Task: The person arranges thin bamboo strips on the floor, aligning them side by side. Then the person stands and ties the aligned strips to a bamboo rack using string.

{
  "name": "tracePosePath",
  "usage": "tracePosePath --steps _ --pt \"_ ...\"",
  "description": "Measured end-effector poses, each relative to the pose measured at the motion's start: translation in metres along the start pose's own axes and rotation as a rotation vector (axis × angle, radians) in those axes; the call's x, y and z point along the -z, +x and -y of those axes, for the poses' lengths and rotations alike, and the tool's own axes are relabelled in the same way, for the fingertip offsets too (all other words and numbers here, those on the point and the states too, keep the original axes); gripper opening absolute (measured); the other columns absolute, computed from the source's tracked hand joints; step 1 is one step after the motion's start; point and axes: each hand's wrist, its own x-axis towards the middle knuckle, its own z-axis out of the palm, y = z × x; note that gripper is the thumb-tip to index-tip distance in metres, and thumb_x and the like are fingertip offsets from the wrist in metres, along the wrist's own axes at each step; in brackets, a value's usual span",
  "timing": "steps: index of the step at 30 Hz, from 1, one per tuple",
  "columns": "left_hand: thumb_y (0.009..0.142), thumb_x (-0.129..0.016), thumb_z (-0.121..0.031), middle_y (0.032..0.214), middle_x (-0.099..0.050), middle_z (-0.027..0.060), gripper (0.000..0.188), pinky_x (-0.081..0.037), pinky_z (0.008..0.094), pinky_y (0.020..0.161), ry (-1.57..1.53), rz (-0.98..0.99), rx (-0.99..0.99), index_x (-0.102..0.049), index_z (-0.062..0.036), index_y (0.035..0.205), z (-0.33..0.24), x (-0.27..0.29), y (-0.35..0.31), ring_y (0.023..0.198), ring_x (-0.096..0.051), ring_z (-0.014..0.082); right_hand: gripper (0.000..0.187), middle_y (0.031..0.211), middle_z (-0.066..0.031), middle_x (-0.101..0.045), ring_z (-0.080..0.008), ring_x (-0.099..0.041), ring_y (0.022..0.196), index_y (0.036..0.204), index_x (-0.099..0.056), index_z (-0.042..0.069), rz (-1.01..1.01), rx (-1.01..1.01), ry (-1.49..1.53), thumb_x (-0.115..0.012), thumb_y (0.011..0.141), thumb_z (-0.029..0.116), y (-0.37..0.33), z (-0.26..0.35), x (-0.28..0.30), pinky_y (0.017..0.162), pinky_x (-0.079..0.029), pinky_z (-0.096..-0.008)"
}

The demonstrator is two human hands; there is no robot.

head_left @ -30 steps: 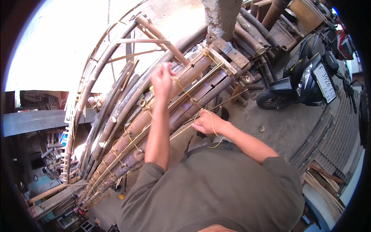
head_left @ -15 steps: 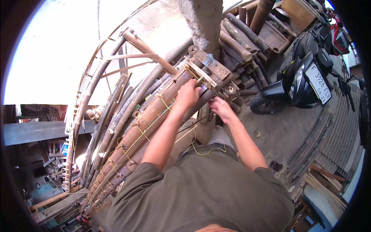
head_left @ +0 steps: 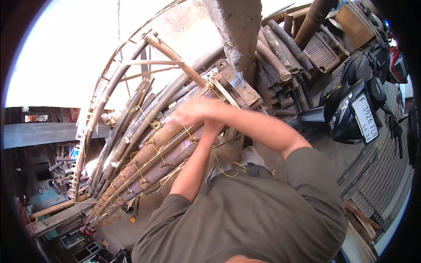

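Note:
A thick brown bamboo pole (head_left: pixel 149 153), set with short pegs and bound by yellow cord, runs slantwise from lower left towards the concrete pillar. Beside it lies a second pegged bamboo pole (head_left: pixel 169 160). My right hand (head_left: pixel 186 111) reaches across to the left over the thick pole, smeared by motion; its grip is not readable. Under my right forearm, near the pole's upper end, is my left hand (head_left: pixel 213 126), its fingers hidden. A loose loop of yellow cord (head_left: pixel 151 122) lies left of my right hand. A pale wooden strip (head_left: pixel 226 93) crosses the poles' upper end.
A wooden block (head_left: pixel 239 85) with a blue tie sits against the concrete pillar (head_left: pixel 237 39). Stacked bamboo lengths (head_left: pixel 276 65) lie beyond it. A black motorcycle (head_left: pixel 346 109) stands at right. A curved bamboo frame (head_left: pixel 103 96) rises at left. More yellow cord (head_left: pixel 230 173) hangs at my waist.
My right hand has swung left across my left hand and over the thick pole. A loose yellow cord loop now shows beyond it. The view has shifted slightly.

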Motion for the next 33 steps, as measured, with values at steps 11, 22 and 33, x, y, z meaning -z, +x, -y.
tracePosePath --steps 11,22,33 --pt "0.1 -0.051 -0.021 0.087 -0.069 0.0171 0.023 -0.032 0.0478 0.075 0.111 0.11 0.286 -0.071 -0.0089 0.1 -0.026 0.012 0.02 0.087 -0.064 0.036 0.04 0.088 -0.0126 -0.072 -0.0312 -0.068 0.084 0.094 -0.069 0.003 -0.297 -0.03 0.004 -0.055 0.096 0.041 0.033 -0.125 0.027 0.077 -0.048 -0.0453" --pt "0.1 -0.052 -0.02 0.073 -0.066 0.0094 0.021 -0.037 0.0453 0.068 0.041 0.057 0.308 -0.069 -0.0097 0.095 -0.03 0.015 0.035 0.069 -0.06 0.0263 0.035 0.068 -0.0171 -0.067 -0.0377 -0.067 0.068 0.071 -0.067 0.008 -0.058 -0.141 -0.225 -0.054 0.093 0.032 -0.15 -0.133 -0.153 0.068 -0.053 -0.0518" --pt "0.098 -0.051 -0.032 0.104 -0.069 0.0229 0.03 -0.049 0.0523 0.089 0.226 0.105 0.443 -0.069 -0.0096 0.107 0.116 0.0 0.139 0.1 -0.065 0.0425 0.025 0.063 -0.0164 -0.065 -0.0361 -0.066 0.062 0.073 -0.066 0.007 -0.495 -0.225 -0.216 -0.06 0.087 0.026 -0.136 -0.089 -0.185 0.07 -0.052 -0.0462"
